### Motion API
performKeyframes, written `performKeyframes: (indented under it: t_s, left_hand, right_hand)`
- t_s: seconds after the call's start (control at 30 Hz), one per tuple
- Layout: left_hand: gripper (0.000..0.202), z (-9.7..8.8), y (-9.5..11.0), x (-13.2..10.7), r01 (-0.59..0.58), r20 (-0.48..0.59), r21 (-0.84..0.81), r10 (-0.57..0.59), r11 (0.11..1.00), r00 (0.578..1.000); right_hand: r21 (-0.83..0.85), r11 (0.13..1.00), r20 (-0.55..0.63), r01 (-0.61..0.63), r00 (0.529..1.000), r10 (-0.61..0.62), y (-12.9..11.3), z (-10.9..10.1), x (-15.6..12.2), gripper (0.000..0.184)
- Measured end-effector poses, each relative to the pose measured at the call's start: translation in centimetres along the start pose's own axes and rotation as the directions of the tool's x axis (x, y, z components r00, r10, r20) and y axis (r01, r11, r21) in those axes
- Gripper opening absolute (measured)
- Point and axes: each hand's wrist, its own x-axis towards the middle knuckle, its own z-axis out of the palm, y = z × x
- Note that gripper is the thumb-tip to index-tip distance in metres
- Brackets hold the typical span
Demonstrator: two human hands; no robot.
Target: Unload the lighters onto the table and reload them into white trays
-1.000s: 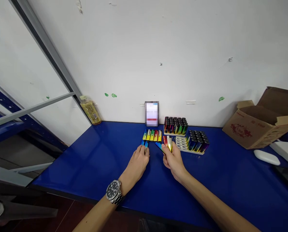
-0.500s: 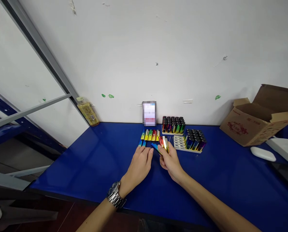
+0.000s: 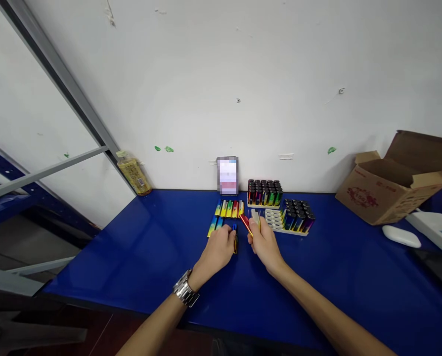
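Observation:
My left hand (image 3: pixel 221 244) is closed around a blue and gold battery (image 3: pixel 236 243), held just above or on the blue tabletop. Close by on the right, my right hand (image 3: pixel 263 244) grips a small bundle of batteries. A red battery (image 3: pixel 246 223) slants out of it to the left, and a silver-gold one (image 3: pixel 256 217) sticks up past the thumb. Ahead of my left hand lie a row of yellow batteries with coloured ends (image 3: pixel 229 208) and, nearer, two yellow-blue batteries (image 3: pixel 215 226) side by side. My fingers hide parts of the held ones.
A full white tray of black-ended batteries (image 3: pixel 264 192) stands near the wall. A second white tray (image 3: pixel 273 216) has bare slots at its left. A phone (image 3: pixel 227 175) leans on the wall. Further out are a drink bottle (image 3: pixel 134 173), cardboard box (image 3: pixel 376 190) and white case (image 3: pixel 401 236).
The left hand has drawn back slightly from the two yellow-blue batteries, now uncovered. The blue battery, earlier jutting from my right hand, appears to be in the left. The red one now leans left.

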Motion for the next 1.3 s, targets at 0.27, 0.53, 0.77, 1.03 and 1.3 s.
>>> performKeyframes:
  t_s: [0.27, 0.53, 0.77, 1.03, 1.3]
  left_hand:
    - [0.025, 0.9, 0.0, -1.2, -0.101, -0.073, 0.535, 0.165, 0.839, 0.983]
    - [0.029, 0.3, -1.9, -2.7, -0.43, 0.087, 0.665, 0.51, 0.61, 0.856]
    - [0.032, 0.4, -2.0, -1.3, -0.321, 0.039, 0.763, 0.456, 0.561, 0.889]
    - [0.029, 0.3, -2.1, -0.7, -0.312, 0.022, 0.725, 0.431, 0.614, 0.902]
    - [0.041, 0.0, -0.4, -2.2, -0.33, -0.044, 0.088, 0.335, 0.94, 0.941]
  right_hand:
    - [0.029, 0.999, 0.079, -0.021, 0.997, 0.019, 1.2, 0.2, 0.6, 0.022]
    - [0.202, 0.973, 0.111, -0.112, 0.99, 0.091, 0.7, 0.4, 0.5, 0.018]
    - [0.16, 0.979, 0.148, -0.125, 0.984, 0.102, -0.1, 0.4, 0.0, 0.018]
    - [0.135, 0.975, 0.18, -0.177, 0.972, 0.151, -0.6, 0.3, -0.2, 0.014]
    - [0.123, 0.973, 0.216, -0.193, 0.963, 0.164, -0.6, 0.5, -0.9, 0.018]
